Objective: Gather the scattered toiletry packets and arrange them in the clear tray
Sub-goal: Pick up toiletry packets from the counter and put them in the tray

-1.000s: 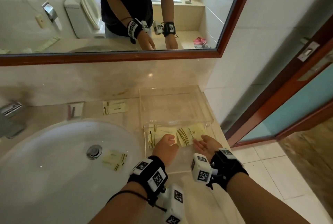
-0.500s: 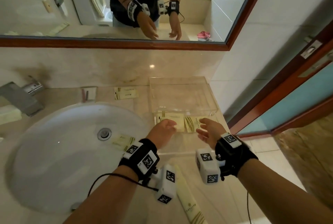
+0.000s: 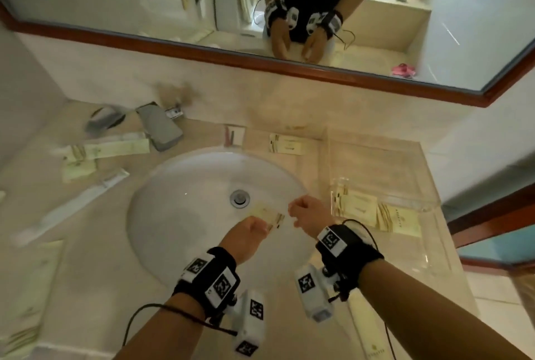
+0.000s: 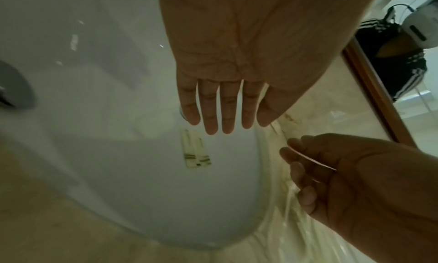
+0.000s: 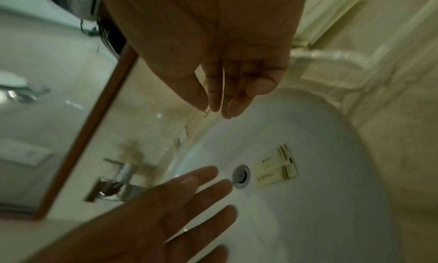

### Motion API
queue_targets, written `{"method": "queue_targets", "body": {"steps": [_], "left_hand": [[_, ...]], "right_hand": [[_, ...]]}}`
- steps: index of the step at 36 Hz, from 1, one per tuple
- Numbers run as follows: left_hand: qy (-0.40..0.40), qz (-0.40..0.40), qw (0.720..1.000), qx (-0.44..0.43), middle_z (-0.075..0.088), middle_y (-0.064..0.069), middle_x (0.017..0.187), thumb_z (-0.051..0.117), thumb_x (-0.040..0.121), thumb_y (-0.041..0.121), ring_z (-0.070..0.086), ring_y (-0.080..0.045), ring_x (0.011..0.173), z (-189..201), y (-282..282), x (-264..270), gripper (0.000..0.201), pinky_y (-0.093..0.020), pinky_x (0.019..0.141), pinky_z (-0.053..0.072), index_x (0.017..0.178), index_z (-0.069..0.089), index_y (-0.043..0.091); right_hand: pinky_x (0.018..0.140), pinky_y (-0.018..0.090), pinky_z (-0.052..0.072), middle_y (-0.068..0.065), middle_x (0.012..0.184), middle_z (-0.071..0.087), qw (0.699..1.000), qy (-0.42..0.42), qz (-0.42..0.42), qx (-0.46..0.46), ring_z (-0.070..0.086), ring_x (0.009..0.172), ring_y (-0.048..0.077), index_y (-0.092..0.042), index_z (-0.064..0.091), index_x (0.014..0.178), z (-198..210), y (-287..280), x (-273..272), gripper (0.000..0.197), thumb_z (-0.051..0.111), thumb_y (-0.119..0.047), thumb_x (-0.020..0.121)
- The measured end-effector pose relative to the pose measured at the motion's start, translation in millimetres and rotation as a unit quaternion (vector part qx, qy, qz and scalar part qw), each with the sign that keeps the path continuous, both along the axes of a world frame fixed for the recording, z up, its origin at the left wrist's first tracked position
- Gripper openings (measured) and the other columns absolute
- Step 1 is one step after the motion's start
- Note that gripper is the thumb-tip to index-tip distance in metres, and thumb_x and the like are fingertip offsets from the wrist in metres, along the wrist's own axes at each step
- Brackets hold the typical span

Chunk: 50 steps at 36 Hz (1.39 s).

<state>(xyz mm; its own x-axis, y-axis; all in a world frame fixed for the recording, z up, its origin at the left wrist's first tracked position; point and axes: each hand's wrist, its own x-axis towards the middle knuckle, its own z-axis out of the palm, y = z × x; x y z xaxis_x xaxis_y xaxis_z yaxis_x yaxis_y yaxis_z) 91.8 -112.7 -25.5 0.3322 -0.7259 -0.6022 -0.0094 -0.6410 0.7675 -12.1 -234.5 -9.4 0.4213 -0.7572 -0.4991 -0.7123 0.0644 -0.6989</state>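
Left hand (image 3: 246,233): over the sink basin (image 3: 179,232), fingers (image 4: 208,117) straight and released, holding nothing.
Right hand (image 3: 308,214): beside it, fingers (image 5: 231,102) loosely curled, empty.
Packet in sink (image 3: 267,214): flat by the drain (image 3: 239,198), under the left fingers.
Clear tray (image 3: 376,156): on the tabletop (image 3: 86,287) right of the sink, two packets (image 3: 376,212) inside.
Other packets (image 3: 285,143): scattered around the sink.

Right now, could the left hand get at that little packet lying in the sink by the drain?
Probably yes. The left hand hovers open just above the packet in the sink, fingers straight, nothing between them. The right hand sits off to the side.
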Motion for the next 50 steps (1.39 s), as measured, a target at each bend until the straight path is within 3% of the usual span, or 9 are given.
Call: {"method": "queue_targets", "body": {"steps": [7, 17, 22, 26, 31, 36, 42, 46, 50], "left_hand": [[-0.054, 0.015, 0.998, 0.018, 0.058, -0.008, 0.115, 0.046, 0.096, 0.02, 0.05, -0.015, 0.096, -19.5, 39.7, 36.6, 0.026, -0.022, 0.083, 0.037, 0.118, 0.055, 0.011], [-0.056, 0.018, 0.998, 0.004, 0.057, 0.005, 0.109, 0.049, 0.094, 0.025, 0.052, -0.008, 0.098, -42.4, 52.0, 67.8, 0.009, 0.002, 0.067, 0.037, 0.103, 0.053, 0.025], [-0.047, 0.03, 0.998, 0.005, 0.056, 0.006, 0.112, 0.05, 0.093, 0.025, 0.051, -0.008, 0.101, -50.9, 46.8, 75.9, 0.01, -0.016, 0.084, 0.037, 0.102, 0.052, 0.029], [-0.039, 0.042, 0.998, 0.008, 0.057, 0.001, 0.124, 0.05, 0.093, 0.025, 0.049, -0.008, 0.104, -52.9, 44.0, 78.8, 0.011, -0.017, 0.088, 0.035, 0.103, 0.052, 0.028], [-0.04, 0.05, 0.997, 0.036, 0.048, -0.002, 0.139, 0.049, 0.094, 0.024, 0.048, -0.014, 0.122, -50.0, 38.2, 79.9, 0.035, -0.021, 0.097, 0.036, 0.129, 0.049, 0.023], [-0.037, 0.118, 0.992, 0.029, 0.038, -0.004, 0.147, 0.051, 0.094, 0.029, 0.037, -0.018, 0.136, -37.0, 26.0, 72.3, 0.052, -0.026, 0.107, 0.032, 0.143, 0.034, 0.023], [-0.094, 0.119, 0.987, -0.058, 0.059, 0.005, 0.086, 0.059, 0.09, 0.021, 0.055, -0.015, 0.081, -10.8, 11.1, 56.0, 0.007, -0.023, 0.073, 0.044, 0.084, 0.058, 0.023], [-0.108, 0.104, 0.984, -0.1, 0.058, 0.001, 0.073, 0.061, 0.088, 0.018, 0.054, -0.017, 0.07, 11.0, -8.4, 35.1, 0.015, -0.028, 0.066, 0.047, 0.074, 0.057, 0.018], [-0.033, 0.137, 0.98, -0.14, 0.062, -0.007, 0.084, 0.057, 0.09, 0.013, 0.058, -0.023, 0.078, 26.3, -38.7, -3.6, 0.006, -0.034, 0.07, 0.051, 0.086, 0.06, 0.009]], "right_hand": [[0.098, 0.029, 0.041, 0.009, 0.136, 0.05, 0.955, 0.225, 0.185, -0.047, 0.049, 0.124, 0.027, -0.013, 0.048, 0.131, -63.2, -0.6, 52.5, 0.04, 0.049, -0.023, 0.092], [0.105, 0.043, 0.04, 0.011, 0.152, 0.02, 0.907, 0.317, 0.264, -0.082, 0.041, 0.131, 0.035, -0.019, 0.017, 0.149, -146.8, -13.5, 93.4, 0.064, 0.046, -0.027, 0.092], [0.108, 0.043, 0.04, 0.014, 0.158, 0.003, 0.904, 0.336, 0.25, -0.084, 0.038, 0.133, 0.037, -0.017, 0.011, 0.15, -164.9, -17.3, 102.0, 0.067, 0.046, -0.027, 0.093], [0.099, 0.042, 0.043, 0.019, 0.145, 0.033, 0.914, 0.305, 0.256, -0.073, 0.047, 0.125, 0.037, -0.012, 0.013, 0.148, -165.7, -14.2, 111.3, 0.07, 0.052, -0.02, 0.091], [0.102, 0.035, 0.044, 0.015, 0.134, 0.053, 0.906, 0.291, 0.304, -0.05, 0.052, 0.123, 0.03, -0.004, 0.053, 0.127, -147.2, -5.8, 114.8, 0.05, 0.067, -0.022, 0.083], [0.082, 0.03, 0.049, 0.009, 0.108, 0.064, 0.899, 0.241, 0.352, -0.102, 0.059, 0.101, 0.024, -0.012, 0.067, 0.103, -92.7, 11.4, 116.3, 0.041, 0.07, -0.041, 0.075], [0.087, 0.033, 0.046, 0.006, 0.117, 0.062, 0.915, 0.174, 0.353, -0.093, 0.058, 0.11, 0.025, -0.015, 0.06, 0.113, -20.1, 19.7, 77.5, 0.047, 0.075, -0.035, 0.072], [0.06, 0.02, 0.04, -0.002, 0.093, 0.056, 0.965, 0.084, 0.243, -0.048, 0.053, 0.083, 0.016, -0.023, 0.052, 0.094, 19.2, -1.1, 24.5, 0.037, 0.08, -0.03, 0.07], [0.056, 0.019, 0.044, -0.001, 0.078, 0.061, 0.995, -0.056, 0.015, 0.076, 0.057, 0.07, 0.015, -0.018, 0.062, 0.088, 35.2, -25.0, -39.6, 0.024, 0.079, -0.019, 0.072]]}}
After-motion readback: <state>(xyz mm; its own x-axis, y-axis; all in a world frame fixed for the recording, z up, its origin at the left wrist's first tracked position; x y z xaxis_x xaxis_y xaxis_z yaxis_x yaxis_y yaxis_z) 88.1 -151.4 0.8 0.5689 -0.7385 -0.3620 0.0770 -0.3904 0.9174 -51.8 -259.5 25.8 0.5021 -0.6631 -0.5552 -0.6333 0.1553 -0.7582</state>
